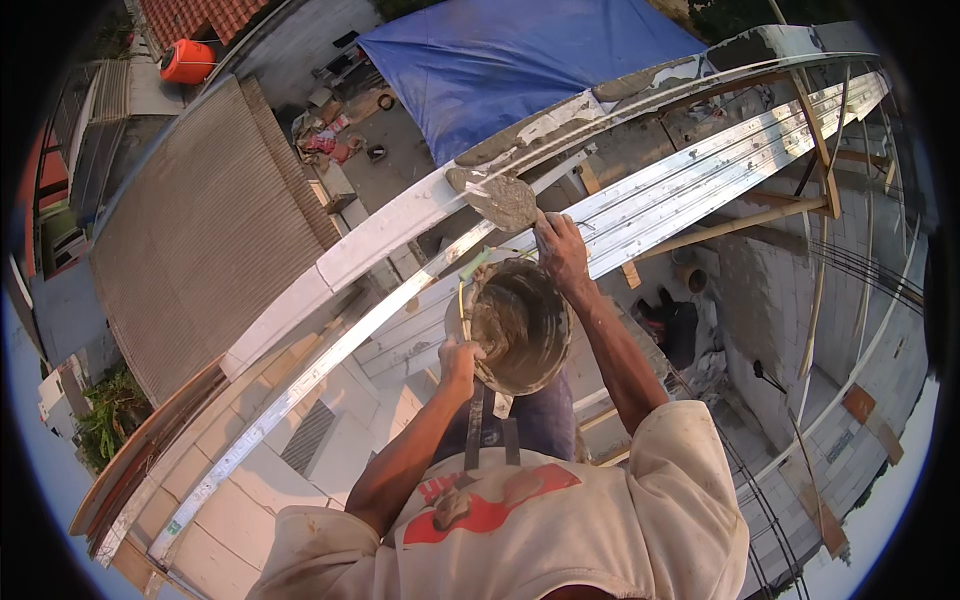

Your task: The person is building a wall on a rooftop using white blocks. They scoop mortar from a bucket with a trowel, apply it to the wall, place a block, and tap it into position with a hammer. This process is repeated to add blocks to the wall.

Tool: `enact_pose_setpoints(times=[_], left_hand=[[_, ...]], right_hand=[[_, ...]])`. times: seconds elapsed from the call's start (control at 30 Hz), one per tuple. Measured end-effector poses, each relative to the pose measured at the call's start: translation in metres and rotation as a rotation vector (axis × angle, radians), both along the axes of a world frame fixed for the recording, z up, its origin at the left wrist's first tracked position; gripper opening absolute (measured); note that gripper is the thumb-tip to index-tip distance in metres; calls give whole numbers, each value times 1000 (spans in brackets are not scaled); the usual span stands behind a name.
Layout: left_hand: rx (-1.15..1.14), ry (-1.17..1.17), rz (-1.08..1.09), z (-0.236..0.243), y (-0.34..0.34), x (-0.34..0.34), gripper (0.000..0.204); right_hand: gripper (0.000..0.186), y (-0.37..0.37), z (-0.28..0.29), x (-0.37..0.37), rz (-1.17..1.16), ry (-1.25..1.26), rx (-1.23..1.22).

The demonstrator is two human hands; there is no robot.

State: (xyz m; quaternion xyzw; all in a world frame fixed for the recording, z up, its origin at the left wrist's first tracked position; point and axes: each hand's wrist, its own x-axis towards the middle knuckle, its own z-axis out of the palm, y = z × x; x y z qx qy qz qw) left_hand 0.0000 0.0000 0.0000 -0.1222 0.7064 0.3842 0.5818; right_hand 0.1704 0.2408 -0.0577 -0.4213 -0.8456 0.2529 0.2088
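Observation:
My left hand (459,360) is closed on the rim of a dirty round bucket (542,330) with wet grey mortar (500,325) inside and a yellow handle, held in front of my body. My right hand (560,250) grips a trowel (495,200) whose blade carries grey mortar, held up beyond the bucket against or just over a narrow white block wall top (395,210); whether it touches cannot be told. Further right along that wall top lies rougher grey mortar (640,82).
Long silver metal strips (700,170) run just below the wall, with wooden braces (760,222) at right. Beyond lie a blue tarp (520,50), a corrugated roof (200,250) and an orange tank (186,61). Below right, a drop shows a dark shape (675,330) I cannot make out.

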Motion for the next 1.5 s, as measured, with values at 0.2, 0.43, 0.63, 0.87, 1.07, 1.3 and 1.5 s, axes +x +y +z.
enact_pose_setpoints(times=[0.2,0.43,0.63,0.87,1.07,1.3,1.5], left_hand=[[-1,9,107,16,3,7,38],[3,4,86,47,22,-3,45],[81,0,51,42,17,-2,54],[207,-115,102,86,54,19,47],[276,60,-159,96,97,32,46],[411,88,-521,119,142,53,28],[398,32,-471,118,173,74,27]], right_hand=[[74,-32,45,-22,241,-114,82],[58,62,104,-44,-30,-606,145],[34,63,158,25,-254,-281,-47],[32,-98,206,108,-246,-339,-453],[25,-139,176,101,-218,-697,-532],[25,-147,157,88,-279,-715,-569],[26,-136,162,128,-181,-618,-632]])
